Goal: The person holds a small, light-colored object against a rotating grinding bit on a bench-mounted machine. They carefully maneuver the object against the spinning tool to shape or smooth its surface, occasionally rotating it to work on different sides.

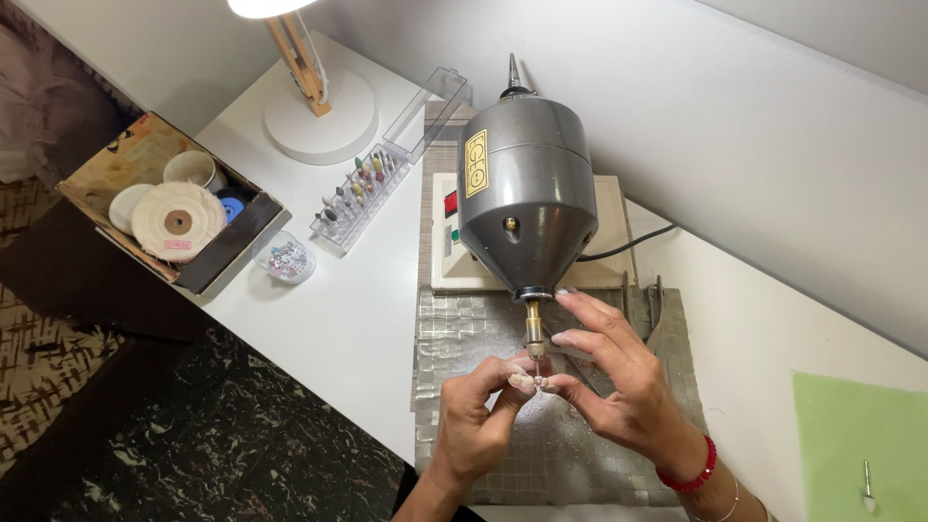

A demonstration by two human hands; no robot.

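A grey polishing motor stands on the white table, its brass spindle pointing toward me. Just below the spindle tip my left hand pinches a tiny pale piece between thumb and fingers. My right hand comes in from the right and pinches the same small piece with its fingertips; its other fingers spread toward the spindle. A red bead bracelet sits on my right wrist. What the piece is I cannot make out.
A silvery tiled mat lies under the motor. A clear case of small burrs, a small clear cup, a cardboard box of buffing wheels and a lamp base stand left. A green sheet with a small tool lies right.
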